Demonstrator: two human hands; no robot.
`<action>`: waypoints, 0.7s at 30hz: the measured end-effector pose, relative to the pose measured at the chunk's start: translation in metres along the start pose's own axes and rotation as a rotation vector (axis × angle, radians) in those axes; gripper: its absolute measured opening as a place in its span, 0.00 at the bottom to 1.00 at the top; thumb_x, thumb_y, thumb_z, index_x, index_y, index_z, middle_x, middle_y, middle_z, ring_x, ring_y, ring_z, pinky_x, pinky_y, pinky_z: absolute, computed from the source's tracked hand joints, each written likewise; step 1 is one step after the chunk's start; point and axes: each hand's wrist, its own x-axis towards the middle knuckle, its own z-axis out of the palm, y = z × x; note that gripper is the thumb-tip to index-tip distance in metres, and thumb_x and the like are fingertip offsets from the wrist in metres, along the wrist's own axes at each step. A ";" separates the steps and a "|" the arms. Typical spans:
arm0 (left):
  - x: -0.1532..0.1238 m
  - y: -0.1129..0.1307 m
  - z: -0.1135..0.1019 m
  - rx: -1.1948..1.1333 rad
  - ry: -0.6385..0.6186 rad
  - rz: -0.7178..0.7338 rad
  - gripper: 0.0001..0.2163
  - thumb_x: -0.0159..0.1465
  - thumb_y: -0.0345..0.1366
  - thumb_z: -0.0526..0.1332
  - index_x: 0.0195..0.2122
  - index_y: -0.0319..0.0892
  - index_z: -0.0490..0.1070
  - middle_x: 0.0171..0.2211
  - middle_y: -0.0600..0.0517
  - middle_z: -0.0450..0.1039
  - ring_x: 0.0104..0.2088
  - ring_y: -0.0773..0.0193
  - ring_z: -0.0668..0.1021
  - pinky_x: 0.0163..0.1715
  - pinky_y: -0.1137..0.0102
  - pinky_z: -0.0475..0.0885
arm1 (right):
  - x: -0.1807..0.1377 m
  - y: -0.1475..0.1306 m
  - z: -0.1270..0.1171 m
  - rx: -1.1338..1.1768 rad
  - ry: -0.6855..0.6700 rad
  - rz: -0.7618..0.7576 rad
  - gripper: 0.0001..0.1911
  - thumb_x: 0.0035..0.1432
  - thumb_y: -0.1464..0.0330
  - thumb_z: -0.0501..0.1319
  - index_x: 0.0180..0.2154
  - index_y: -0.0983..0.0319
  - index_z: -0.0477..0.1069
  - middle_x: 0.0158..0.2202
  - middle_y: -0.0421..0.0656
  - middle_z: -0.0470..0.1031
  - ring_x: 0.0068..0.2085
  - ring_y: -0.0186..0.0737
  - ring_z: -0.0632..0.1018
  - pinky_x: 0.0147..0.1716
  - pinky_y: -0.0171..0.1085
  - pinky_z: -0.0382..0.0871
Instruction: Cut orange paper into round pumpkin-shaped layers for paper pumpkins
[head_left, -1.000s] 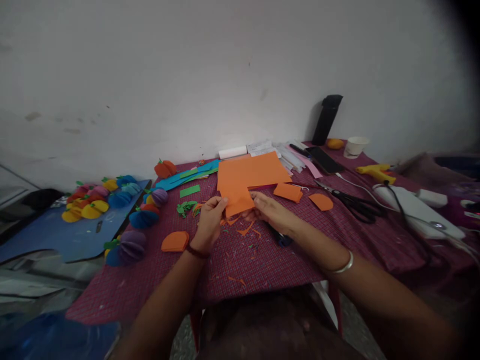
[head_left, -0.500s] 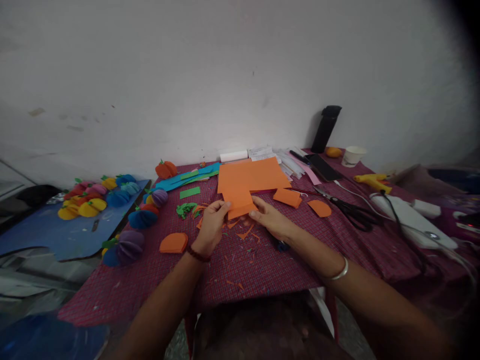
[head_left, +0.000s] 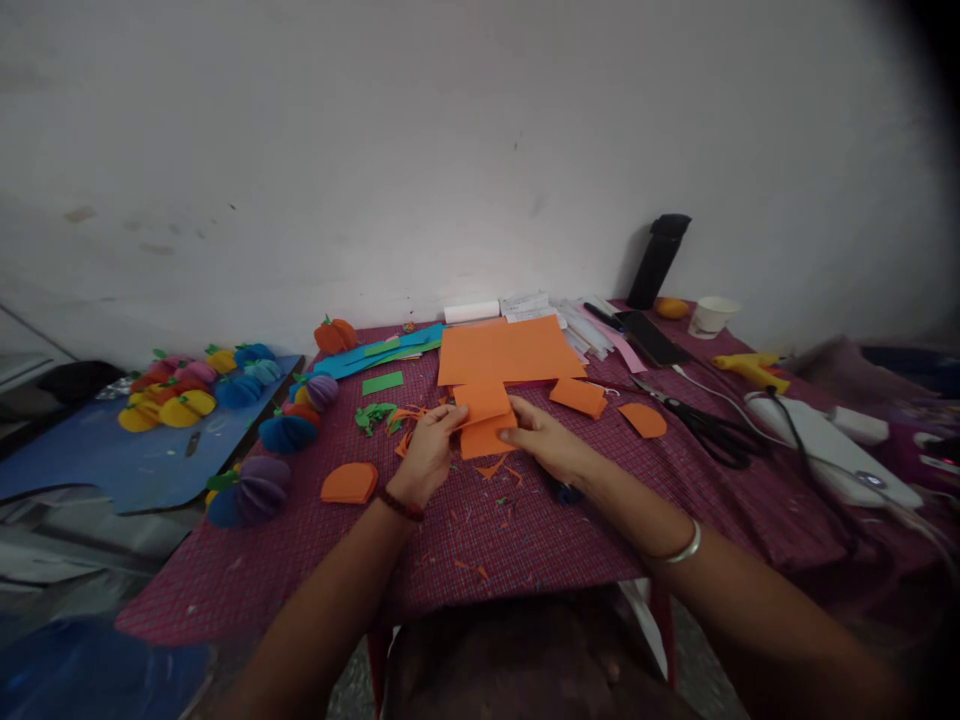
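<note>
Between my two hands is orange paper (head_left: 486, 438), with an upper flap or piece lifted off a lower one; I cannot tell whether it is one folded sheet or two. My left hand (head_left: 429, 452) pinches its left edge between thumb and fingers. At the right edge, my right hand (head_left: 549, 440) grips the lower part with the thumb on top. A large orange sheet (head_left: 510, 350) lies just behind. Orange rectangles (head_left: 579, 397) and a rounded orange piece (head_left: 643, 420) rest to the right, with a stack of rounded orange pieces (head_left: 350, 483) to the left.
Black scissors (head_left: 709, 430), a yellow glue gun (head_left: 752, 370), a phone (head_left: 651, 338), a paper cup (head_left: 712, 316) and a black bottle (head_left: 658, 262) stand or lie right. Colourful paper pumpkins (head_left: 259, 490) sit left. Green scraps (head_left: 373, 418) and orange trimmings litter the checked cloth (head_left: 450, 540).
The orange paper now shows a raised upper flap and a lower part that reaches nearer to me. My right hand grips that lower part. The view has shifted slightly.
</note>
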 end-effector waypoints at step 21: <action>-0.008 0.004 0.003 0.126 -0.188 -0.200 0.16 0.48 0.32 0.71 0.38 0.39 0.73 0.31 0.51 0.76 0.25 0.67 0.77 0.21 0.75 0.70 | 0.012 -0.018 -0.051 -0.257 0.445 -0.217 0.04 0.47 0.69 0.62 0.30 0.60 0.70 0.31 0.40 0.74 0.33 0.38 0.73 0.36 0.38 0.67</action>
